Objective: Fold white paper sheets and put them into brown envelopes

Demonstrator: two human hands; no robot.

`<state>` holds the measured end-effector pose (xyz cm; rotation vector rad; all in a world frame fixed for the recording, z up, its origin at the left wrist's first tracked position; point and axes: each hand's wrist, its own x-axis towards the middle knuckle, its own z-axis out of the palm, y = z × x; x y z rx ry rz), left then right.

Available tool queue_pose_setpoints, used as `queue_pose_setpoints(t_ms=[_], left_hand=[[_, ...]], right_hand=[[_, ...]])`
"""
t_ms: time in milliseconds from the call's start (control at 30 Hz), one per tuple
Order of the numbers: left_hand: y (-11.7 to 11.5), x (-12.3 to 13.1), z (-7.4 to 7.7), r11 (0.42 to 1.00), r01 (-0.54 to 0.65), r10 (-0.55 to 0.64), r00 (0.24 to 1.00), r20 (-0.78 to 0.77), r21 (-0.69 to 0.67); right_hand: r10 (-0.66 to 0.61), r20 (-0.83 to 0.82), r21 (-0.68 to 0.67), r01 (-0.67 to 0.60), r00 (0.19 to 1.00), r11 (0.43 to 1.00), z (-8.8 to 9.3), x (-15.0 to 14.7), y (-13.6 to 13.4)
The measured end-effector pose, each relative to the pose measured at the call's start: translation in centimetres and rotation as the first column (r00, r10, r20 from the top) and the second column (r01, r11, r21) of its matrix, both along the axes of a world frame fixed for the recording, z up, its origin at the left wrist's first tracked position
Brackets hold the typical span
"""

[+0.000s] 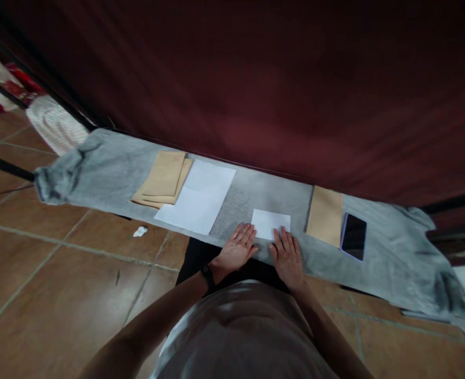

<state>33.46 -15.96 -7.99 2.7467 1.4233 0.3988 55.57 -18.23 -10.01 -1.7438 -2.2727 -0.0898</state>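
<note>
A small white piece of paper [270, 221], apparently folded, lies on the grey cloth in front of me. My left hand [238, 246] rests flat at its left edge, fingers stretched out. Over the paper's lower right corner lie the fingertips of my right hand [287, 255], its fingers slightly spread. Neither hand grips anything. To the left is a larger white sheet [203, 195] with a faint crease, partly under several brown envelopes [163, 176]. Another brown envelope [324, 216] lies to the right of my hands.
A phone [354, 237] with a dark screen lies beside the right envelope. Grey cloth [110, 163] covers the narrow bench. A dark red curtain [256, 105] hangs along its far edge. On the tiled floor lies a crumpled white scrap [140, 231].
</note>
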Motion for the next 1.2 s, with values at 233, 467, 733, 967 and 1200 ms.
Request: queue_pose_setpoints(t_ms=[233, 467, 733, 967, 1200], left_hand=[[2.6, 5.0, -0.1, 0.999, -0.038, 0.041, 0.997, 0.068, -0.038], [4.5, 5.2, -1.1, 0.993, -0.103, 0.105, 0.993, 0.049, -0.053], [4.4, 2.5, -1.2, 0.985, -0.167, 0.169, 0.982, 0.083, -0.036], [4.2, 2.8, -1.0, 0.981, -0.186, 0.188, 0.981, 0.054, -0.047], [4.2, 2.9, -1.2, 0.982, -0.187, 0.189, 0.98, 0.061, -0.028]], right_hand=[[-0.033, 0.044, 0.005, 0.033, 0.998, 0.999, -0.1, -0.4, 0.3], [-0.027, 0.001, 0.009, 0.027, 1.0, 1.0, -0.2, -0.3, 0.3], [-0.036, -0.043, 0.002, 0.036, 0.998, 0.999, 0.0, -0.4, 0.4], [-0.041, -0.017, 0.012, 0.041, 0.999, 0.999, -0.2, -0.5, 0.3], [-0.042, -0.023, 0.032, 0.043, 0.999, 0.999, -0.2, -0.6, 0.2]])
